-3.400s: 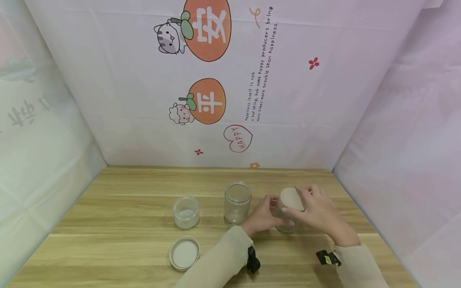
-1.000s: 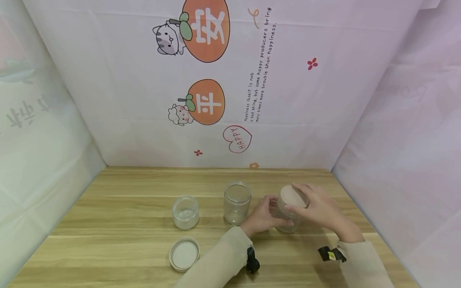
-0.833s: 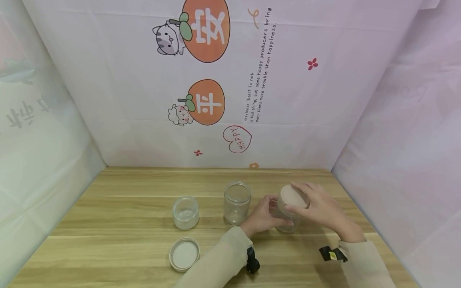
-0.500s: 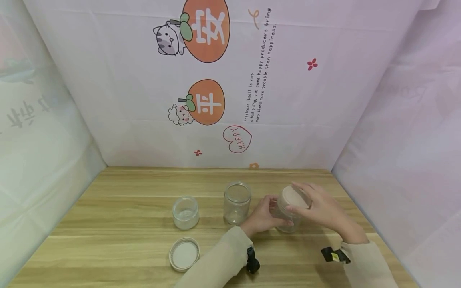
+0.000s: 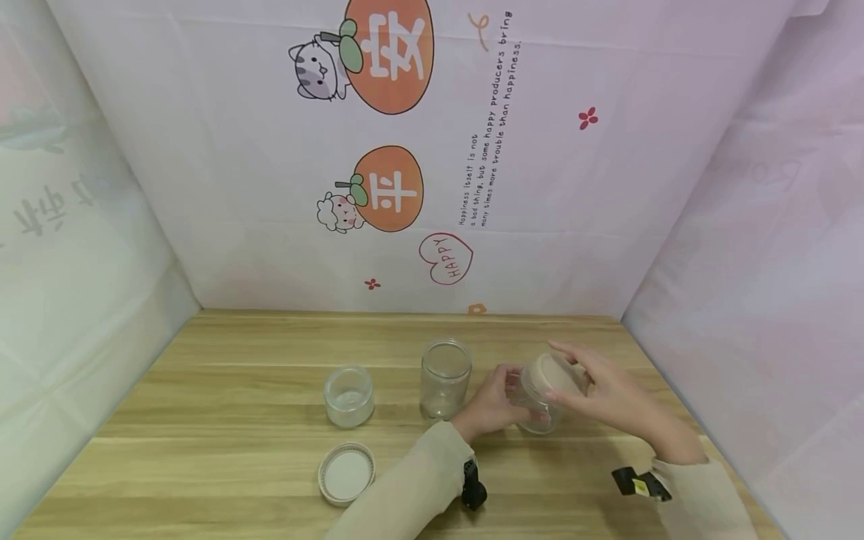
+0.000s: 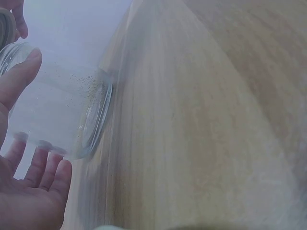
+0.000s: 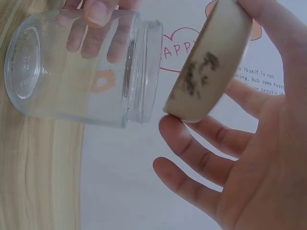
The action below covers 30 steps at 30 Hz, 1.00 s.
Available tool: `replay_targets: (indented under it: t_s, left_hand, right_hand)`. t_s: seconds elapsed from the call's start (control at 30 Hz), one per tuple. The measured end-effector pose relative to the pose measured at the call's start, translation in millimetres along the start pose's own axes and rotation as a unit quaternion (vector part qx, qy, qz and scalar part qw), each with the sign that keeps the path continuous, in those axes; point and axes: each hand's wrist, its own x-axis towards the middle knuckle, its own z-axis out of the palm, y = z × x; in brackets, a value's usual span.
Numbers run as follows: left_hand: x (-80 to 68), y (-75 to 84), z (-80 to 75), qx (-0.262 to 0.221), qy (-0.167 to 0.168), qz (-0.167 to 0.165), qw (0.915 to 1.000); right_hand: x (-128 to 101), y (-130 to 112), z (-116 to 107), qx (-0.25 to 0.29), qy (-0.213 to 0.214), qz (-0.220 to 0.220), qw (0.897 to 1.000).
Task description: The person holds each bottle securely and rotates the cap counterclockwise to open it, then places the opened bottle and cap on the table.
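glass jar [image 5: 538, 409] stands just right of the taller open jar [image 5: 445, 377] on the wooden table [image 5: 236, 420], left hand [image 5: 491, 405] wrapped round it. right hand [image 5: 607, 390] fingers clasp the beige lid [image 5: 550, 373], tilted just off the mouth; best keep the jar steady and lift the lid straight clear.

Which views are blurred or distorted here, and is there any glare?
Head view: sharp, evenly lit, walls bowed by the wide lens. Left wrist view: hazy, table soft, jar washed out. Right wrist view: sharp on jar and lid; no harsh glare.
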Motion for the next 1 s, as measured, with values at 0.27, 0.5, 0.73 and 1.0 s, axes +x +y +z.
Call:
replay_targets:
  t_s: [0.27, 0.5, 0.73, 1.0]
  left_hand:
    - [1.4, 2.9, -0.3, -0.003, -0.003, 0.001, 1.0]
    - [1.6, 3.7, -0.2, 0.013, 0.005, -0.003, 0.9999]
    - [-0.9, 2.9, -0.1, 0.023, 0.009, -0.016, 0.9996]
    - [-1.1, 0.7, 0.6, 0.022, 0.004, -0.016, 0.9996]
  right_hand:
    - [-9.2, 1.5, -4.0, 0.071, -0.024, 0.007, 0.997]
    - [-18.4, 1.1, -7.0, 0.093, -0.043, 0.0, 0.995]
    - [-28.4, 2.3, -3.6, 0.1, -0.044, 0.012, 0.994]
    - [-40.9, 6.9, 2.1, 0.039, -0.027, 0.001, 0.999]
